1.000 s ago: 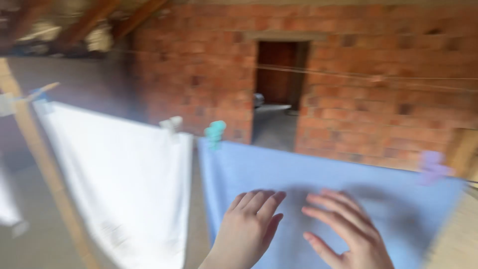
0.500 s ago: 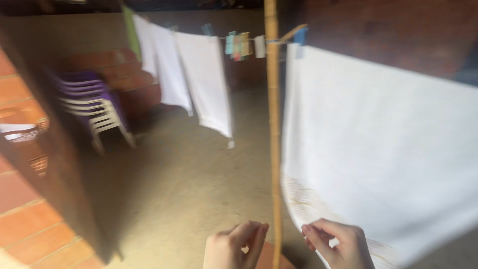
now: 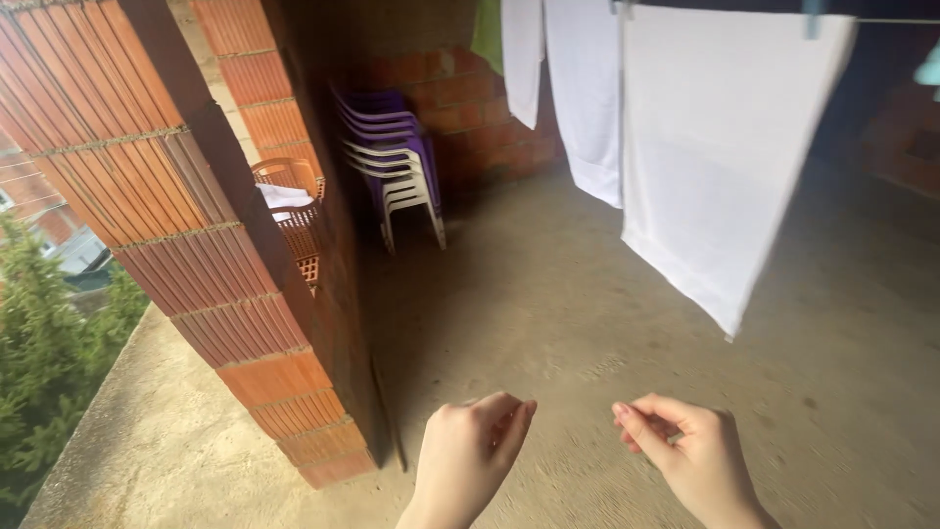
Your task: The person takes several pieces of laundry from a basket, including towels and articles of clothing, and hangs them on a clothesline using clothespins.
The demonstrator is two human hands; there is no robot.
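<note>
View swung off the white towel [image 3: 720, 147], long axis hanging downward; both hands' [image 3: 470, 456] fingers loosely curled, empty.

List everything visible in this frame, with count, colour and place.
white cloths: three, white, hung on the line at upper right
green cloth: one, top centre, behind the white ones
stacked chairs: one stack, purple over white, by the back wall
basket: one, orange, behind the pillar
brick pillar: one, red, left
concrete floor: grey
left hand: empty, fingers curled, bottom centre
right hand: empty, fingers curled, bottom right
</note>
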